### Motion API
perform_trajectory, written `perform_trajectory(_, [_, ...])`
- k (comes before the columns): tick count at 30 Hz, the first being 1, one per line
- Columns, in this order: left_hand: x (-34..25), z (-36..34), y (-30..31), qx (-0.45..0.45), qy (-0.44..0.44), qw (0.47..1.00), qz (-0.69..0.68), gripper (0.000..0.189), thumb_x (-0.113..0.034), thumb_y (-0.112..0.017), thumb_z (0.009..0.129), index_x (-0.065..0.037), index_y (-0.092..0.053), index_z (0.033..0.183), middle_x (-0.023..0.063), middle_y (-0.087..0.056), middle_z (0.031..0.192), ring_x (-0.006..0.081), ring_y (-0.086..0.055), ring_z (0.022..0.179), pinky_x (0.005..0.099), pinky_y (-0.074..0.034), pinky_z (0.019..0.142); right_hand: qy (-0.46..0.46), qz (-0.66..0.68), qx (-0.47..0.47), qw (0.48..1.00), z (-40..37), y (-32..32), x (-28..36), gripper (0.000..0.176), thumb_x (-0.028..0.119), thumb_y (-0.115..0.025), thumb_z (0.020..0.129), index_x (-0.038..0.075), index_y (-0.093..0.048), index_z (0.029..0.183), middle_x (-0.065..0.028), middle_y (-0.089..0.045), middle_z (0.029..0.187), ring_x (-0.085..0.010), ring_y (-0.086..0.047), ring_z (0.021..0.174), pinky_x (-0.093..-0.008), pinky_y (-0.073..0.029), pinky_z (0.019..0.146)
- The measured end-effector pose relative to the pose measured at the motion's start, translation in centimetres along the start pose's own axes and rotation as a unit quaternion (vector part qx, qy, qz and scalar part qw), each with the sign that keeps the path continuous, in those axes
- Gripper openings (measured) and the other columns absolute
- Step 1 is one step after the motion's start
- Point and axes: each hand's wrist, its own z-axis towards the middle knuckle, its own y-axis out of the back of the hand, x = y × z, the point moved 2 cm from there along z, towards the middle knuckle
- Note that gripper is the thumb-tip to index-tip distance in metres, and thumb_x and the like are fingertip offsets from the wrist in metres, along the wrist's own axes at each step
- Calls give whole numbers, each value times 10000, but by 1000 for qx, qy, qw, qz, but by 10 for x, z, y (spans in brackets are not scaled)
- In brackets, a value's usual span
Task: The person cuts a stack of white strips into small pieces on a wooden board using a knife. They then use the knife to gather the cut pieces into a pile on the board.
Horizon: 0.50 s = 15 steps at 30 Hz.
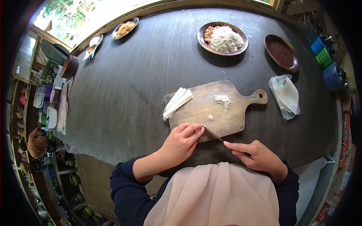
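My right hand (pixel 252 151) grips a knife (pixel 214 133), its thin blade pointing left across the near edge of a wooden cutting board (pixel 205 94). By the blade's tip, the fingers of my left hand (pixel 184 139) are pressed together on the board; whatever lies under them is hidden. Pale flat strips (pixel 178 102) are stacked at the board's left end, partly over its edge. Toward the handle side rests a small heap of fine white shreds (pixel 223 101), and a smaller clump of shreds (pixel 210 117) lies close to the knife.
Behind the board, a brown plate (pixel 198 39) bears white shreds and a brownish food. An oval brown dish (pixel 282 52) stands right of it, above a plastic packet (pixel 285 96) with pale folded sheets. A small food dish (pixel 125 29) sits far left on the dark table (pixel 124 90).
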Motion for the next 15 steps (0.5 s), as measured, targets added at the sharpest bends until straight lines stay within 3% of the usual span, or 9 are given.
perform_trajectory(15, [1, -1, -1, 1, 4, 1000, 1, 497, 12, -667, 775, -13, -599, 1266, 103, -559, 1279, 301, -546, 1115, 395, -471, 945, -12, -14, 30, 999, -4, 4, -3, 413, 92, -636, 917, 191, -616, 1318, -172, -583, 631, -315, -546, 482, -367, -439, 505])
